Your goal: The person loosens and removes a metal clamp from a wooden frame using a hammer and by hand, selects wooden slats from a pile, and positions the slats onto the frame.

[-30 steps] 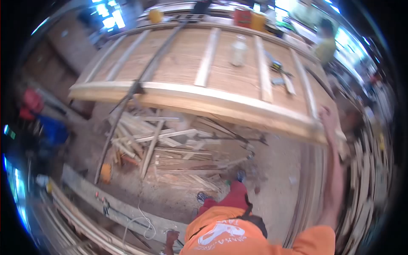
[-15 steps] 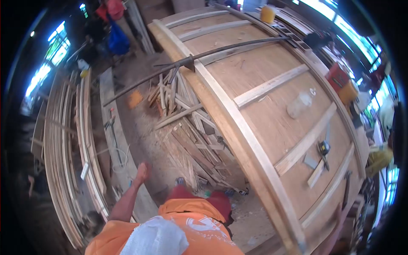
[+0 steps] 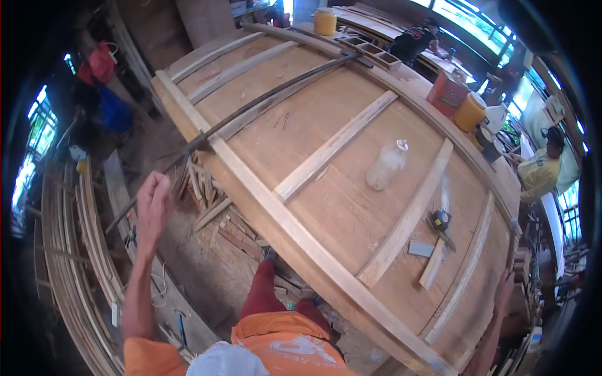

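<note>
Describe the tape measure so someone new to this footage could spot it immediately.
Start with the big plywood panel, crossed by pale slats. Toward its lower right, between the last two slats, lies the tape measure, black with yellow. That dark, rounded body sets it apart from the grey block and short wood strip beside it.

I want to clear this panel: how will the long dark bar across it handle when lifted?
The bar looks metallic, so probably stiff and rather heavy. It juts well past the near edge of the panel, so it may tip or swing. Its fitting at that edge might snag.
</note>
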`<state>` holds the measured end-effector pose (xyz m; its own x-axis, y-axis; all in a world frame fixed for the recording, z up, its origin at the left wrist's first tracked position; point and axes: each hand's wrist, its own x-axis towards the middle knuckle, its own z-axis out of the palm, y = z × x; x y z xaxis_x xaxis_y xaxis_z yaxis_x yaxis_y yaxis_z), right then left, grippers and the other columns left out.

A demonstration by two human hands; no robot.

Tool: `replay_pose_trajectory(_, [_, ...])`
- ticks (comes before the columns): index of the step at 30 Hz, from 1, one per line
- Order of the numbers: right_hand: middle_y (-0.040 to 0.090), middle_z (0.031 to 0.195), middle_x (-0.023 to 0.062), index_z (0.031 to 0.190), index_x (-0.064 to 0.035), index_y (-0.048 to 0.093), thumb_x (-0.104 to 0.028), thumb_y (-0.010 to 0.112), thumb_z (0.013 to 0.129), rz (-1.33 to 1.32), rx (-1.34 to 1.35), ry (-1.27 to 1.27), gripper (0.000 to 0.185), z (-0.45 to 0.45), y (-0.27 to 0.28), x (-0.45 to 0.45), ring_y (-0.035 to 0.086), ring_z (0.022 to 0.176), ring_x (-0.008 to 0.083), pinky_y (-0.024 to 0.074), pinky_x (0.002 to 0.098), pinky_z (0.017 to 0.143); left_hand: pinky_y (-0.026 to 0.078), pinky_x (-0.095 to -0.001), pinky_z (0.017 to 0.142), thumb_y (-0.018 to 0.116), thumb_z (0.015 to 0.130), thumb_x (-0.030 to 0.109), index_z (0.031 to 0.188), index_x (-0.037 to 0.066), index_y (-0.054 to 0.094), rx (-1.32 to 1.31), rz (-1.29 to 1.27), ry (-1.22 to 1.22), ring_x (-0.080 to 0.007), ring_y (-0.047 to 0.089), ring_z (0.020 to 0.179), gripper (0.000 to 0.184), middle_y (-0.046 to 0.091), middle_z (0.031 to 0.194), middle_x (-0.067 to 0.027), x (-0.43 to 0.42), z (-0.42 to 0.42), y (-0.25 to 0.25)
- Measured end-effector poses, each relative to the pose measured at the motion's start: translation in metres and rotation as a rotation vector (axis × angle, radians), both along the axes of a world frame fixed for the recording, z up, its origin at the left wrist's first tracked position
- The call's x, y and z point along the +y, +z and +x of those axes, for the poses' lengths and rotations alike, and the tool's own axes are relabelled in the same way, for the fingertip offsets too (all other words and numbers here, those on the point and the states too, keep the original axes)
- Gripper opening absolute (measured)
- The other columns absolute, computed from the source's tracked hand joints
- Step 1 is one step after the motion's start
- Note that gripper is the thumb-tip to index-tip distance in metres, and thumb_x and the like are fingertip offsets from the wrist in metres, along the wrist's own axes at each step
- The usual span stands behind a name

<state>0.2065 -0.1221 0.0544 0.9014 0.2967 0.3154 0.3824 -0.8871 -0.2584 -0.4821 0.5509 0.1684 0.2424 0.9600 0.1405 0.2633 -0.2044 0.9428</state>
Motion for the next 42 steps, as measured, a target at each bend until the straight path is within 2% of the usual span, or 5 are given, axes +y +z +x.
replay_pose_trajectory(5, [0.048, 0.069, -0.0035, 0.104, -0.0121, 0.059, -0.055, 0.056, 0.107, 0.432, 0.28, -0.026, 0.043, -0.061, 0.162, 0.172, 0.047, 0.05, 0.0063, 0.0393, 0.0253, 0.045, 0.033, -0.0341, 0.055, 0.068, 0.1, 0.026, 0.075, 0.0, 0.047, 0.267, 0.548, -0.363, -0.0108, 0.037, 0.064, 0.042, 0.034, 0.065, -0.0013, 0.143, 0.105, 0.02])
replay_pose_trajectory(10, [0.054, 0.074, -0.0014, 0.122, -0.0074, 0.063, -0.052, 0.055, 0.108, 0.413, 0.299, 0.159, 0.048, -0.118, 0.264, 0.435, 0.052, 0.054, 0.0067, 0.0428, 0.0259, 0.048, 0.05, -0.0447, 0.07, 0.07, 0.097, 0.026, 0.11, 0.001, 0.064, 0.427, 0.619, -0.619, -0.0331, 0.063, 0.075, 0.029, 0.068, 0.092, -0.021, 0.255, 0.251, -0.033])
replay_pose_trajectory(14, [0.059, 0.078, 0.0033, 0.132, -0.0015, 0.06, -0.047, 0.051, 0.109, 0.202, 0.193, 0.53, 0.051, -0.068, 0.217, 0.619, 0.057, 0.056, 0.0125, 0.0469, 0.0327, 0.05, 0.053, -0.0513, 0.089, 0.067, 0.099, 0.025, 0.145, -0.003, 0.048, 0.403, 1.165, -0.458, -0.0428, 0.067, 0.105, 0.057, 0.063, 0.125, -0.0298, 0.336, 0.33, -0.14])
replay_pose_trajectory(21, [0.068, 0.077, 0.0189, 0.106, 0.0068, 0.058, -0.041, 0.049, 0.111, 0.064, 0.007, 0.535, 0.048, 0.021, 0.075, 0.862, 0.069, 0.056, 0.0285, 0.056, 0.0441, 0.049, 0.036, -0.0566, 0.115, 0.051, 0.1, 0.006, 0.165, -0.004, 0.014, 0.704, 0.6, -0.901, -0.0469, 0.047, 0.14, 0.075, 0.046, 0.151, -0.0308, 0.357, 0.332, -0.129])
replay_pose_trajectory(42, [0.068, 0.072, 0.0219, 0.113, 0.0082, 0.052, -0.038, 0.047, 0.111, 0.221, 0.127, 0.347, 0.046, 0.006, 0.019, 0.928, 0.069, 0.051, 0.0319, 0.0569, 0.0438, 0.044, 0.02, -0.0669, 0.123, 0.043, 0.092, -0.009, 0.165, -0.004, 0.017, 0.545, 0.662, -0.836, -0.0453, 0.03, 0.155, 0.077, 0.038, 0.16, -0.0302, 0.355, 0.329, -0.137])
